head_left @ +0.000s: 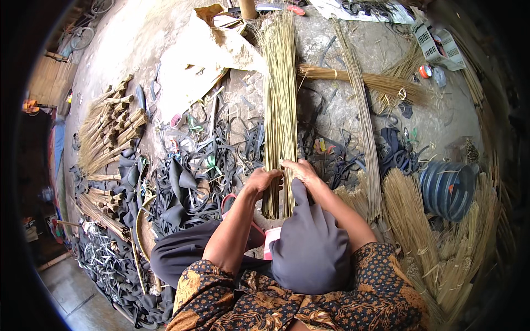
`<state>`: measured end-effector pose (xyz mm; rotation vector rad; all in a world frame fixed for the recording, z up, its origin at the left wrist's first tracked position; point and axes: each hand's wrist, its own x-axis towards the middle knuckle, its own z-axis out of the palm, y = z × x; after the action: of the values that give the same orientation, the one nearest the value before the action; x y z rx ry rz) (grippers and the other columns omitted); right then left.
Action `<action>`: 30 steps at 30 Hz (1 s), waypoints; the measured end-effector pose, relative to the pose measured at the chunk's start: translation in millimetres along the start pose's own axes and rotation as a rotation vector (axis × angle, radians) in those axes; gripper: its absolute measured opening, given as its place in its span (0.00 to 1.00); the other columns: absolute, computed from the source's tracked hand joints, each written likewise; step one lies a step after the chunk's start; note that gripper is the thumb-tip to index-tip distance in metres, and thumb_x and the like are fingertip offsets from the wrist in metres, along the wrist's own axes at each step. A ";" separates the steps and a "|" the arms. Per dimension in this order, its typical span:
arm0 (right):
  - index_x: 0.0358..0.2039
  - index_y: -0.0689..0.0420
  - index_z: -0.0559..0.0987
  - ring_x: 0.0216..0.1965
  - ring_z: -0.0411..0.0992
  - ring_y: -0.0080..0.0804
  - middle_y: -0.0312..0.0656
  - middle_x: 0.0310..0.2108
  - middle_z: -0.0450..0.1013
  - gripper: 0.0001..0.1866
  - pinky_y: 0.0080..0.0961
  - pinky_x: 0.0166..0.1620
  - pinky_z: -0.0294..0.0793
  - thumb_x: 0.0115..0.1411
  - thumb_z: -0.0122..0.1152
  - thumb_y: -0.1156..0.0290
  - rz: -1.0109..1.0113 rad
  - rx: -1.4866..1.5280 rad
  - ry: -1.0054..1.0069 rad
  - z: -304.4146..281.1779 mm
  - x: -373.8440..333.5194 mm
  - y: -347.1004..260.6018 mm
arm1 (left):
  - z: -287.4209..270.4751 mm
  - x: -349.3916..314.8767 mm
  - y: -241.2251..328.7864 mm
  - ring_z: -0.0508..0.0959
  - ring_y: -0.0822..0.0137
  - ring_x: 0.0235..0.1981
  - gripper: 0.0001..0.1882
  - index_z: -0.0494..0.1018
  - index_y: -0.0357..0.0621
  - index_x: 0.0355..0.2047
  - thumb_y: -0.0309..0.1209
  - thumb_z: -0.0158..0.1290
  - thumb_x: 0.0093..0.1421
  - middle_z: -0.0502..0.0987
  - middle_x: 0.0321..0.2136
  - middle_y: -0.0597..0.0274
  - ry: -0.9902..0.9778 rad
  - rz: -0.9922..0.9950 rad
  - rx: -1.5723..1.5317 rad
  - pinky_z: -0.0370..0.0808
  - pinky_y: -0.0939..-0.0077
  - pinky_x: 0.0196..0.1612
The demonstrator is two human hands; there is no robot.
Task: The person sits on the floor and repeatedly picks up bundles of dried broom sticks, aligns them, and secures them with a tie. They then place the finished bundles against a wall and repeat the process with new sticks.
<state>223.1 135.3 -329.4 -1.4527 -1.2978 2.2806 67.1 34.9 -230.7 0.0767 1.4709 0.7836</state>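
A long bundle of thin pale sticks [280, 94], like broom ribs, lies pointing away from me in the middle. Toward its near end it parts into two strands with a narrow gap between. My left hand [265, 181] is closed round the left strand, its fingers partly hidden behind the sticks. On the right strand my right hand [303, 171] is closed, thumb across the top. Below the hands the cut ends hang close to a pink and white object [270, 241], mostly hidden by dark grey cloth [310, 251].
Strips of black rubber [221, 149] litter the ground around the bundle. Tied small brooms [113, 124] are piled at left. A brown stick bundle [359, 79] lies crosswise, with a thin grey bundle [361, 110] over it. At right stand a blue ribbed container [448, 190] and loose bristle bundles [411, 215].
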 end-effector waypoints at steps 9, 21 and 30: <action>0.40 0.61 0.85 0.32 0.75 0.27 0.42 0.33 0.81 0.18 0.28 0.39 0.74 0.57 0.70 0.59 0.034 -0.133 0.067 6.1 -33.3 -36.4 | 3.2 -1.0 -3.7 0.82 0.66 0.24 0.12 0.81 0.33 0.41 0.32 0.59 0.64 0.83 0.31 0.56 -0.017 -0.015 -0.097 0.82 0.68 0.29; 0.37 0.62 0.76 0.17 0.70 0.29 0.40 0.21 0.74 0.17 0.30 0.21 0.69 0.65 0.64 0.58 -0.399 -0.225 0.450 -2.6 -35.8 -90.9 | -16.9 -24.1 -3.6 0.67 0.72 0.14 0.19 0.70 0.48 0.22 0.41 0.62 0.65 0.69 0.15 0.69 0.193 0.148 0.127 0.66 0.71 0.19; 0.48 0.64 0.77 0.43 0.82 0.48 0.54 0.42 0.81 0.24 0.42 0.45 0.80 0.65 0.65 0.55 0.006 -0.639 0.624 -132.7 17.2 -68.8 | -22.9 -100.6 34.0 0.69 0.75 0.16 0.15 0.70 0.48 0.27 0.38 0.58 0.68 0.68 0.17 0.72 0.108 0.334 -0.071 0.68 0.76 0.21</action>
<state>298.2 264.6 -312.5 -2.1039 -1.8375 1.2387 41.7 -0.2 -131.2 0.2337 1.5512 1.1244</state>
